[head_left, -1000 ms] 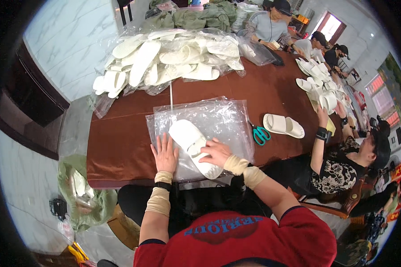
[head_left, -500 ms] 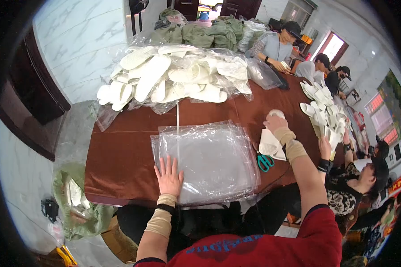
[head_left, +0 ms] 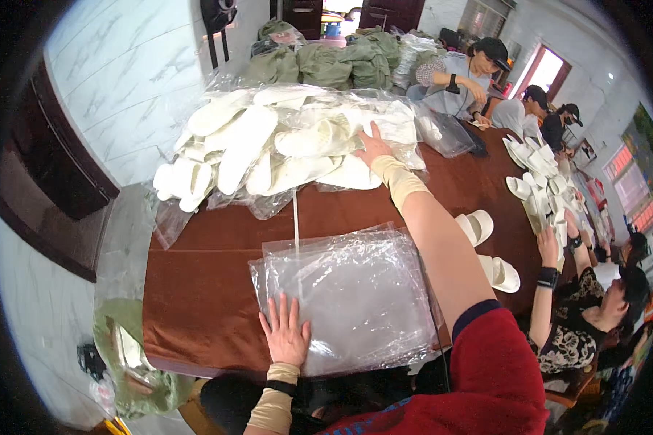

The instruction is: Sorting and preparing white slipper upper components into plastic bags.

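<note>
My left hand (head_left: pixel 286 335) lies flat, fingers spread, on the lower left of a stack of clear plastic bags (head_left: pixel 359 304). My right arm reaches far forward across the table. With its fingers apart, my right hand (head_left: pixel 374 146) touches the right part of a heap of white slippers (head_left: pixel 247 148) in clear bags. Whether it grips a bag's film I cannot make out, but no slipper is lifted. To the right of my right forearm lie two unbagged white slippers, a farther slipper (head_left: pixel 479 226) and a nearer slipper (head_left: pixel 503 274), the latter partly hidden by the arm.
A brown cloth (head_left: pixel 203 290) covers the table. More loose white slippers (head_left: pixel 540 185) are piled along its right side, where a co-worker's hand (head_left: pixel 548 246) touches them. Other people stand at the far right. Green sacks (head_left: pixel 326 67) line the back; an open green sack (head_left: pixel 120 333) stands at left.
My right hand has left the white slippers at the right and moved forward and left onto the bagged heap. Those two slippers now lie apart. My left hand stays on the bags.
</note>
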The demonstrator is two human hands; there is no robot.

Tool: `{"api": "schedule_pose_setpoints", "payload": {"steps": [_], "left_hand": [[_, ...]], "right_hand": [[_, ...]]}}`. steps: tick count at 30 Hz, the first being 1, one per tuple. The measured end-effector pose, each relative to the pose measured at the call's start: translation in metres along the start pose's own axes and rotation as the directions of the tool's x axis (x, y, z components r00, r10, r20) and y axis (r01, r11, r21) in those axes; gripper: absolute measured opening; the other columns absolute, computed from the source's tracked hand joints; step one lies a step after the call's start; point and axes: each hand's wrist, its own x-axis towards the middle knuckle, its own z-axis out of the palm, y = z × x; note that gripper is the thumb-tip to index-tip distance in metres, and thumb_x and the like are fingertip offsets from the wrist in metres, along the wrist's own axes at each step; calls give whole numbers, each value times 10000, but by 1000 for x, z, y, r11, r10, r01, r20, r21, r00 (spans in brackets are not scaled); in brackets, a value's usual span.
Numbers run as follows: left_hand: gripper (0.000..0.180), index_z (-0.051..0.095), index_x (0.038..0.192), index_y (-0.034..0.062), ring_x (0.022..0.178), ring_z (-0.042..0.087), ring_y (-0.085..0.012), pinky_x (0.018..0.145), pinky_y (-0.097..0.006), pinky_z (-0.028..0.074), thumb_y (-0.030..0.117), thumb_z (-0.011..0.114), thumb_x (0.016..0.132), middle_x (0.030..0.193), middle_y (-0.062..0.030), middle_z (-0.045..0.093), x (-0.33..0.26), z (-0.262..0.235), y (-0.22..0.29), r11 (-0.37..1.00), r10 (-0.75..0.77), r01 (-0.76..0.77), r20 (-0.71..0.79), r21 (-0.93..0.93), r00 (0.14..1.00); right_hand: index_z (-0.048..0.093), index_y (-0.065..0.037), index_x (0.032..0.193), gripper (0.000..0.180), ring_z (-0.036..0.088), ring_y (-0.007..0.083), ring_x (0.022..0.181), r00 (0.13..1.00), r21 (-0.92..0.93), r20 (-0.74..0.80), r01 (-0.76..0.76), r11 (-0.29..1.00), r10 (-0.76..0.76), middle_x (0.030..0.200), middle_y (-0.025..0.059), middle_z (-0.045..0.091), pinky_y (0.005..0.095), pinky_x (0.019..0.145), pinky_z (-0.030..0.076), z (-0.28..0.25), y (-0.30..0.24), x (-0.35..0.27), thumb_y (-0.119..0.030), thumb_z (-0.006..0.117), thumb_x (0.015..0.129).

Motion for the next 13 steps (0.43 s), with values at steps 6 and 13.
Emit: {"api": "schedule_pose_setpoints", "payload": {"steps": [6,13], "left_hand": [[587,411,1382,98,1402,186,-361,1121,-563,108,320,557,859,1497,-130,284,18,5,14,997,66,-66,-10,-44,998],[637,407,1389,115,1408,173,-353,1123,-569,90,371,588,835,1505,-121,274,14,13,10,998,65,-64,-16,19,998]], "right_hand": [[531,-125,1247,483,533,331,1142,967,69,-256,20,997,-2,1415,154,364,386,971,432,-11,91,31,-146,661,783],[581,-181,1215,504,468,306,1252,986,59,-162,38,998,-28,1521,157,195,358,1003,431,-58,53,13,-232,732,737]]}}
